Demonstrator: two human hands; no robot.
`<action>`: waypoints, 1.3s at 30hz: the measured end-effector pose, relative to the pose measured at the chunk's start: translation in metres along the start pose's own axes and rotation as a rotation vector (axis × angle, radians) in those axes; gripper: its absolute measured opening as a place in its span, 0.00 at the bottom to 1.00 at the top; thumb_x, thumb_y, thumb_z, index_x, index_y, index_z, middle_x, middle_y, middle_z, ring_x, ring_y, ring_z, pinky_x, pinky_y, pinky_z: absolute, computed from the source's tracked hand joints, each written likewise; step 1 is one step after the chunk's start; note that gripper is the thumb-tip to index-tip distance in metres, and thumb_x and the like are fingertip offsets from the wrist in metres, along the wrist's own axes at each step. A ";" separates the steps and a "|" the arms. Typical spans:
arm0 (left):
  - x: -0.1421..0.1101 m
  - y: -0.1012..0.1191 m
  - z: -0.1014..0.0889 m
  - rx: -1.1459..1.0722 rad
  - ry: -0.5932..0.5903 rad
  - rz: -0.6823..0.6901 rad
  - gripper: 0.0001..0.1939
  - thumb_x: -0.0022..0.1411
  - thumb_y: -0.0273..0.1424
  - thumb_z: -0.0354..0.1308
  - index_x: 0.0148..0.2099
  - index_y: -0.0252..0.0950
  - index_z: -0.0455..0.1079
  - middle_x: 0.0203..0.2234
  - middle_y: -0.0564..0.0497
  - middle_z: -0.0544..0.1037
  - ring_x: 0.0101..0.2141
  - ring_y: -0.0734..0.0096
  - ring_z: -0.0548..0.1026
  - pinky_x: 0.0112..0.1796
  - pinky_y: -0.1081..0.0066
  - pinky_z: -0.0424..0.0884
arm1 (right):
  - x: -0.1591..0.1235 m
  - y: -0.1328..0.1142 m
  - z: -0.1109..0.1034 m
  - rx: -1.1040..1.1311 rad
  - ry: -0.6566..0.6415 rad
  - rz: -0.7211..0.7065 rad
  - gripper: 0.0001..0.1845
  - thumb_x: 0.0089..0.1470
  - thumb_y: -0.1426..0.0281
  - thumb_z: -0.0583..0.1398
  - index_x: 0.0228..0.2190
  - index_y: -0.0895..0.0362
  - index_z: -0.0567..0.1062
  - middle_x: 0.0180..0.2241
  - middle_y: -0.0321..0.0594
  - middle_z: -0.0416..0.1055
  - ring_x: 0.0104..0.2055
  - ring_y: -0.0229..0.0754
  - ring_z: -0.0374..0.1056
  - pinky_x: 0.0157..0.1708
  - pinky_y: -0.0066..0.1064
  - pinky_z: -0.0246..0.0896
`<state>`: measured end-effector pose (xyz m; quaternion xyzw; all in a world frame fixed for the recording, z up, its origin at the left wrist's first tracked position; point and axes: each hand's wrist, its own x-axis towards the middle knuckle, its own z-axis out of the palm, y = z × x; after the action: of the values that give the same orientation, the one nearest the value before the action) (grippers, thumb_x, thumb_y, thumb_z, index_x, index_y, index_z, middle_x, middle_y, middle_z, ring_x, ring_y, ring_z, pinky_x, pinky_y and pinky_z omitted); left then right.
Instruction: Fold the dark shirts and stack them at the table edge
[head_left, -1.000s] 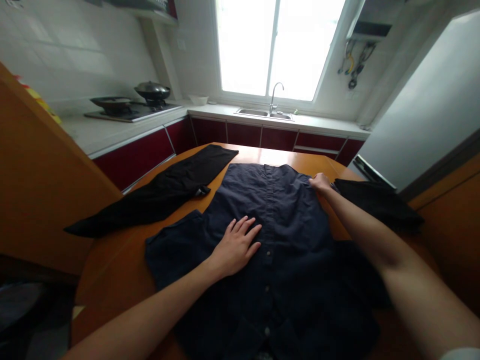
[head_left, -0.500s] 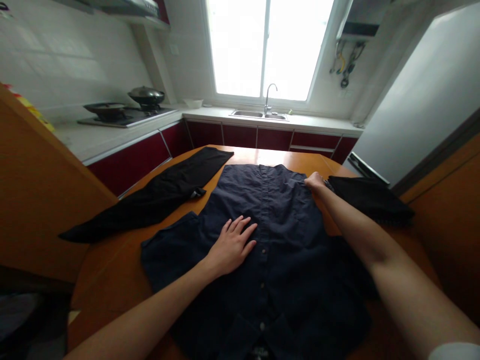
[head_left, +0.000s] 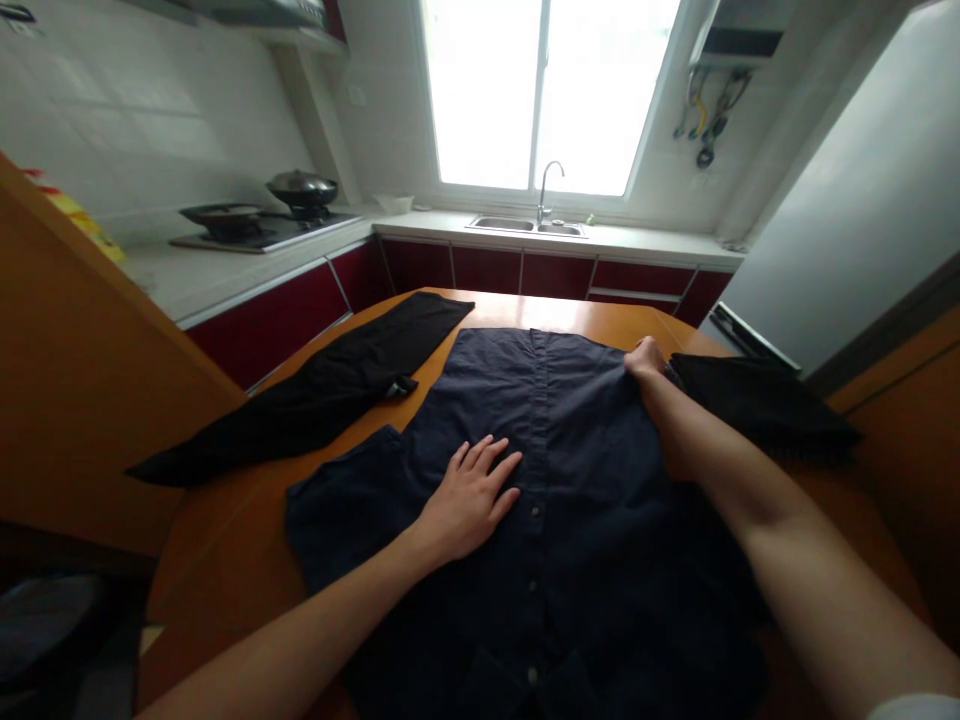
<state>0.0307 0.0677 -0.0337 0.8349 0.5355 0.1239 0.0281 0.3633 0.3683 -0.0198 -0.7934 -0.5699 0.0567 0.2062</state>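
A dark navy button-up shirt (head_left: 577,470) lies spread on the wooden table (head_left: 217,560), its collar toward me and its hem at the far side. My left hand (head_left: 472,495) rests flat on the shirt's front, left of the button line, fingers spread. At the far right corner of the hem, my right hand (head_left: 645,358) is closed on the fabric; its fingertips are partly hidden. Left of the shirt lies a pair of black trousers (head_left: 330,385), stretched out long. A folded black garment (head_left: 757,400) sits just right of my right hand.
Beyond the table runs a counter with a sink (head_left: 502,224) and a tap (head_left: 550,185). Pans (head_left: 301,190) stand on the stove (head_left: 281,235) at left. A wooden panel (head_left: 90,370) rises on the left, and a fridge (head_left: 847,210) stands at right.
My right hand has pulled the hem corner slightly, and the far edge looks straighter and smoother. My left hand stays in place on the shirt. The view has shifted a little.
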 end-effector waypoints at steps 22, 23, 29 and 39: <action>0.002 -0.008 0.004 -0.033 -0.007 0.036 0.25 0.73 0.43 0.49 0.69 0.45 0.61 0.68 0.46 0.61 0.68 0.54 0.55 0.66 0.47 0.52 | -0.202 0.118 -0.072 0.265 -0.067 -0.651 0.13 0.60 0.64 0.57 0.41 0.54 0.78 0.48 0.48 0.74 0.53 0.51 0.70 0.58 0.45 0.62; 0.003 -0.010 0.003 -0.039 -0.015 0.041 0.25 0.73 0.43 0.49 0.69 0.45 0.61 0.68 0.46 0.61 0.68 0.54 0.55 0.66 0.46 0.52 | -0.209 0.134 -0.076 0.273 -0.056 -0.615 0.12 0.60 0.64 0.57 0.40 0.54 0.78 0.46 0.47 0.75 0.51 0.51 0.70 0.56 0.45 0.64; 0.004 -0.019 -0.004 -0.098 -0.010 0.108 0.24 0.73 0.41 0.50 0.66 0.42 0.65 0.66 0.44 0.65 0.66 0.55 0.61 0.65 0.49 0.56 | -0.254 0.208 -0.093 0.183 0.041 -0.491 0.15 0.58 0.58 0.59 0.42 0.52 0.78 0.45 0.47 0.76 0.49 0.55 0.71 0.52 0.49 0.66; 0.004 -0.014 0.000 -0.084 0.047 0.128 0.22 0.72 0.40 0.50 0.63 0.39 0.68 0.62 0.43 0.68 0.63 0.57 0.65 0.63 0.51 0.60 | -0.307 0.225 -0.108 0.252 0.080 -0.284 0.18 0.53 0.64 0.57 0.45 0.52 0.75 0.31 0.41 0.76 0.31 0.47 0.73 0.33 0.37 0.67</action>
<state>0.0204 0.0772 -0.0356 0.8623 0.4760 0.1672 0.0428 0.4916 -0.0046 -0.0543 -0.6744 -0.6561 0.0662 0.3322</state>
